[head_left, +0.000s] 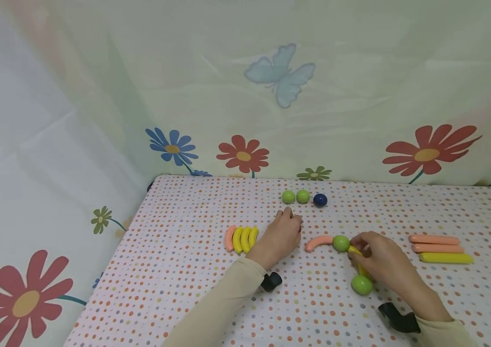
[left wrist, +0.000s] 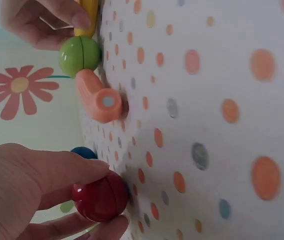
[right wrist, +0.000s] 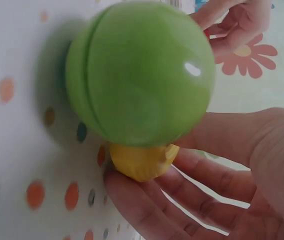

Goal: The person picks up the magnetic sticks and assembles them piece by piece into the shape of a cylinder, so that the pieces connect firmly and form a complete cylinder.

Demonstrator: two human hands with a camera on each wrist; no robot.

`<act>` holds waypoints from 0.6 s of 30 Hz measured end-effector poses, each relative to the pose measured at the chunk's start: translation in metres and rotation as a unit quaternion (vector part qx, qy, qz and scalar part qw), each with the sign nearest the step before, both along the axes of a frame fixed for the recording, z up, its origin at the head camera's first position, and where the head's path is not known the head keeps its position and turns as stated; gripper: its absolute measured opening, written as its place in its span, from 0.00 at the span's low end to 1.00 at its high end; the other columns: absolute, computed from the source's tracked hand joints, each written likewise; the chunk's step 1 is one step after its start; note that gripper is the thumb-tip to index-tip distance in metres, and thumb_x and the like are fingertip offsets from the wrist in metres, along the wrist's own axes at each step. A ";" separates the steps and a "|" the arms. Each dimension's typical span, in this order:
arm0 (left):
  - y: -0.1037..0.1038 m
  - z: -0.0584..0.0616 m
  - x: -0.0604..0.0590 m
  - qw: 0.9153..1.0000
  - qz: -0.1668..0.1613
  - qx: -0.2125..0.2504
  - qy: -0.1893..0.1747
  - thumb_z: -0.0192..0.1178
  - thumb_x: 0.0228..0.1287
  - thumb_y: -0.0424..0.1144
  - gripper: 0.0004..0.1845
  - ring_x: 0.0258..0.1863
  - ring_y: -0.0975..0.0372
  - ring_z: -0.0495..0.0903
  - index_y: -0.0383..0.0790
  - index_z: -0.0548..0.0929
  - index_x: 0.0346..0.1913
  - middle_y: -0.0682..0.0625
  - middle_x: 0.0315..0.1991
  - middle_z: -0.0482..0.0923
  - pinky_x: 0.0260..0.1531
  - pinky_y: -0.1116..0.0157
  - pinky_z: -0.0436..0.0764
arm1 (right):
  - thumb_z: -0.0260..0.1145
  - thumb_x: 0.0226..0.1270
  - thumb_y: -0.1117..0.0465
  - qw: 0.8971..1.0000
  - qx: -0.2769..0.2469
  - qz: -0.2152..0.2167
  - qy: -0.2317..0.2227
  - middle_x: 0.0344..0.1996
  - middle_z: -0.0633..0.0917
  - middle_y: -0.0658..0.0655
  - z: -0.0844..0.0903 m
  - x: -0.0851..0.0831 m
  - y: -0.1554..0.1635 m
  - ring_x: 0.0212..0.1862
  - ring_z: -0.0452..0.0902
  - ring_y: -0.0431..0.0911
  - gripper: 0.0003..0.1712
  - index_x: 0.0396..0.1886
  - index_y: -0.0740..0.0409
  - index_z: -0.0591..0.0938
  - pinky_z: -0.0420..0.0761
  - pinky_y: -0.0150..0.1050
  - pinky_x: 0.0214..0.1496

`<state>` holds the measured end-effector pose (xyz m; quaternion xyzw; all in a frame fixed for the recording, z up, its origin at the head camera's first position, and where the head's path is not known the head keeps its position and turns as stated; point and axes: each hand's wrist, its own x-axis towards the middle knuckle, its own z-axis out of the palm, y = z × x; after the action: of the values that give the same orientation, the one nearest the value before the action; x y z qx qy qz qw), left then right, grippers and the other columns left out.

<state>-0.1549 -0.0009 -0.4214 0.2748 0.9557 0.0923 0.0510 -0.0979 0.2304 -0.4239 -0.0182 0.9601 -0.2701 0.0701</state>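
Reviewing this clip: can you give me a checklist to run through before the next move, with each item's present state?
1. Left hand grips the glossy red ball: ok, thumb and fingers hold it.
2. Right hand steadies the curved, smooth yellow rod: ok, pinched.
3. Curved, smooth peach-coloured rod touches the farther glossy green ball: ok, in contact.
4. Peach-coloured rod's other end uncovered: ok, bare in the left wrist view.
5. Yellow rod fully seated in the nearer glossy green ball: cannot tell, joint hidden.
6. One hand free: not ok, both occupied.
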 end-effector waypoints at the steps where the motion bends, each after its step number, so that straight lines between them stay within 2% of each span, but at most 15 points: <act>1: -0.001 0.000 0.002 1.000 0.005 0.006 -0.005 0.61 0.77 0.37 0.14 0.52 0.56 0.77 0.37 0.84 0.59 0.42 0.56 0.76 0.46 0.70 0.83 | 0.75 0.64 0.67 1.000 -0.003 -0.001 0.003 0.35 0.86 0.62 0.000 0.000 -0.001 0.36 0.81 0.51 0.17 0.48 0.75 0.83 0.82 0.48 0.35; 6: -0.008 0.004 0.009 0.997 0.037 0.056 -0.044 0.65 0.73 0.34 0.16 0.49 0.57 0.79 0.35 0.83 0.60 0.44 0.55 0.80 0.45 0.72 0.81 | 0.73 0.65 0.68 1.000 -0.019 -0.015 0.014 0.36 0.85 0.65 -0.003 -0.003 -0.001 0.37 0.81 0.54 0.18 0.49 0.77 0.81 0.82 0.48 0.35; 10: -0.012 0.010 0.015 0.993 0.054 0.083 -0.070 0.69 0.68 0.33 0.15 0.41 0.60 0.77 0.34 0.84 0.55 0.46 0.47 0.81 0.36 0.73 0.78 | 0.73 0.65 0.69 0.999 -0.027 -0.031 0.026 0.35 0.84 0.67 -0.004 -0.004 -0.003 0.36 0.81 0.55 0.20 0.51 0.80 0.79 0.81 0.45 0.32; 15: -0.011 0.012 0.018 0.991 0.060 0.087 -0.078 0.71 0.66 0.33 0.14 0.37 0.60 0.75 0.33 0.86 0.52 0.44 0.43 0.80 0.32 0.73 0.76 | 0.72 0.65 0.69 0.997 -0.045 -0.043 0.036 0.35 0.82 0.67 -0.006 -0.003 -0.012 0.34 0.80 0.53 0.30 0.61 0.81 0.72 0.76 0.42 0.30; 18: -0.008 0.010 0.019 0.991 0.060 0.091 -0.072 0.71 0.66 0.33 0.13 0.36 0.60 0.75 0.33 0.86 0.50 0.44 0.42 0.80 0.31 0.73 0.75 | 0.72 0.65 0.69 0.997 -0.050 -0.044 0.031 0.35 0.82 0.66 -0.005 -0.003 -0.019 0.33 0.79 0.52 0.31 0.63 0.81 0.71 0.76 0.41 0.30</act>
<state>-0.1360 -0.0093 -0.4109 0.2131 0.9520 0.2011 0.0886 -0.1010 0.2116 -0.4292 0.0120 0.9469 -0.3201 0.0275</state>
